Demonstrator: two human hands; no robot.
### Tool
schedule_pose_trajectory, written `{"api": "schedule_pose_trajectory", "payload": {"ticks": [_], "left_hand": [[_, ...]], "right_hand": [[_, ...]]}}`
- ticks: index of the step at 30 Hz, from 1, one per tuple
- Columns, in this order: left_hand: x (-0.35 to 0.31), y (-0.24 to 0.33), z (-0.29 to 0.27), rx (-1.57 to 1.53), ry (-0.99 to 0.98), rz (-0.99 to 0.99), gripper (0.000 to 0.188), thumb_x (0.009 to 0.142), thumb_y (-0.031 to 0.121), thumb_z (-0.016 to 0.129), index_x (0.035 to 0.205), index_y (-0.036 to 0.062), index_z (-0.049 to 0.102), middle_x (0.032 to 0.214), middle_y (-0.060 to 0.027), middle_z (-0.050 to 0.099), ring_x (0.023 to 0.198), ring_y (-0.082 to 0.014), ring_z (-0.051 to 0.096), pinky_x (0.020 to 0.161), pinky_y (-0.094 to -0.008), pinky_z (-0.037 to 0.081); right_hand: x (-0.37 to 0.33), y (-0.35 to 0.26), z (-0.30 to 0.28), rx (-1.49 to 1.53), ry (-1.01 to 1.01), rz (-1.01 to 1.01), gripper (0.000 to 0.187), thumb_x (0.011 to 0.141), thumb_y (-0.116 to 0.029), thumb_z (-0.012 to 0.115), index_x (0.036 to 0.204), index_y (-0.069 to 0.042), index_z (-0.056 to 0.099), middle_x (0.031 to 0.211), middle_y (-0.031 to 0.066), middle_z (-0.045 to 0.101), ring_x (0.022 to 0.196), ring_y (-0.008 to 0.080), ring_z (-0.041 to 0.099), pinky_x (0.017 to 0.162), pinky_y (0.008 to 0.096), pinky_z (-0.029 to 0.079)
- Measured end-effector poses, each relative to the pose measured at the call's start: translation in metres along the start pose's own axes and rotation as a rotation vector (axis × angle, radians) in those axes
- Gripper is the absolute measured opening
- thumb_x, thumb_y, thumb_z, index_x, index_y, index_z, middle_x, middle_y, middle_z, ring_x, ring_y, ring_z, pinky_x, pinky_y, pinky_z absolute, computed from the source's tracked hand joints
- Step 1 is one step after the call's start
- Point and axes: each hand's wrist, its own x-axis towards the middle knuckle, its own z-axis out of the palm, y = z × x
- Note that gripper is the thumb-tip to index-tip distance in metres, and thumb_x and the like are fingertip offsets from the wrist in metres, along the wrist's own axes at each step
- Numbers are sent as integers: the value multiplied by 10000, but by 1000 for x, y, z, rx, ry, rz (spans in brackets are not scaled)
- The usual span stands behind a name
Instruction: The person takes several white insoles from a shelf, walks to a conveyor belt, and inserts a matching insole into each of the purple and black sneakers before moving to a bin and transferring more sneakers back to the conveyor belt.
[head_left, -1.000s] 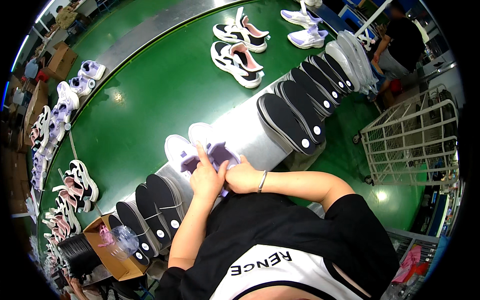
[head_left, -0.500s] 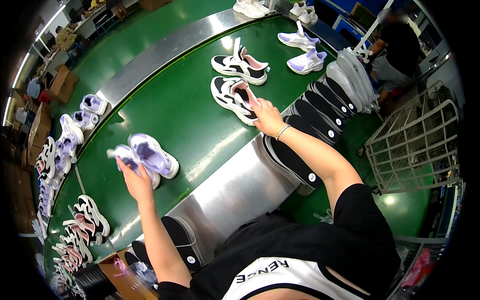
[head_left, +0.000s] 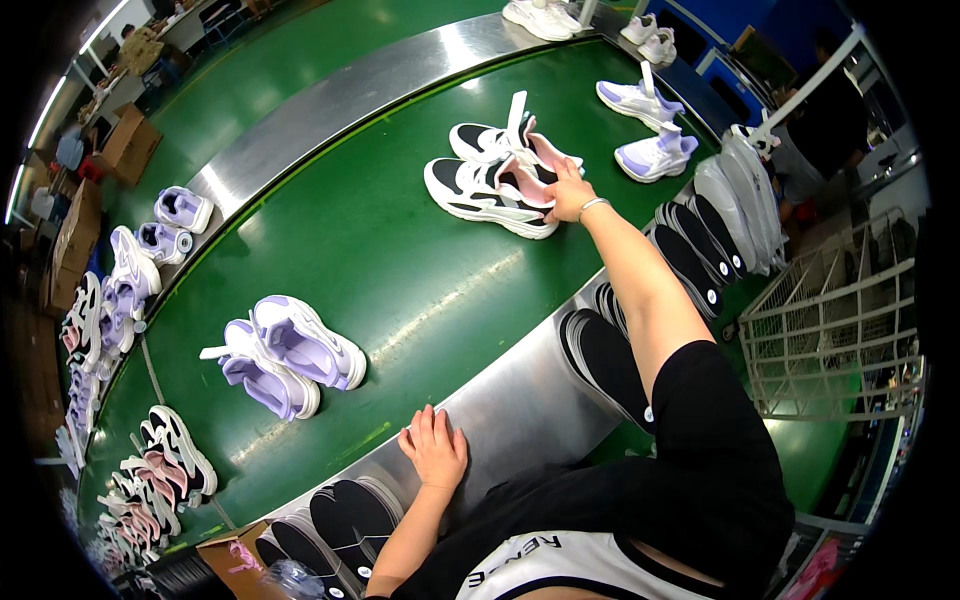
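My right hand (head_left: 571,192) grips the heel of a black-and-white sneaker (head_left: 470,197) with a pink lining. Close behind it stands its mate (head_left: 480,142), its white strap sticking up. Both rest on the green belt (head_left: 400,300). On the metal edge (head_left: 510,410) of the table lies my left hand (head_left: 437,450), empty, fingers stretched out. Beyond that hand, to the left, two white-and-lilac sneakers (head_left: 318,340) stand side by side on the belt, toes pointing away from me.
Stacks of black insoles (head_left: 605,365) line the near edge, with more (head_left: 355,515) at the lower left. Lilac-and-white shoes (head_left: 655,155) stand at the far right. Several shoes (head_left: 180,450) crowd the left end. A wire cart (head_left: 830,340) stands right, near another person (head_left: 830,120).
My left hand has let go of the lilac sneaker and come back to the metal edge. My right hand has moved the near black-and-white sneaker up against its mate.
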Motion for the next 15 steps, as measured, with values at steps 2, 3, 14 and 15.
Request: {"api": "schedule_pose_trajectory", "payload": {"ticks": [2,3,14,15], "left_hand": [[1,0,1,8,6,-10,390,694,232,551,1036,59,479,1137,-104,440,1093,-258,367,903,-479,208],[0,0,1,12,8,-9,392,692,231,553,1037,60,479,1134,-107,441,1089,-258,371,903,-480,209],[-2,-12,8,-291,73,-140,424,712,225,558,1080,48,441,1127,-122,440,1096,-272,365,926,-460,207],[0,-16,11,-458,27,-265,453,732,238,556,1112,35,417,1140,-143,426,1103,-285,356,934,-455,205]], "right_hand": [[7,2,-3,-29,-44,-48,442,519,-283,753,930,-188,622,1308,157,270,1233,324,171,958,373,290],[13,6,1,-9,-11,-72,431,512,-305,743,908,-177,631,1225,155,373,1160,305,288,913,366,332],[-97,-136,-60,256,-31,-292,437,627,-391,627,872,-31,604,819,137,609,788,265,581,720,334,448],[-119,-145,-70,241,-111,-312,434,622,-390,631,879,-41,605,818,136,609,792,260,581,717,332,449]]}}
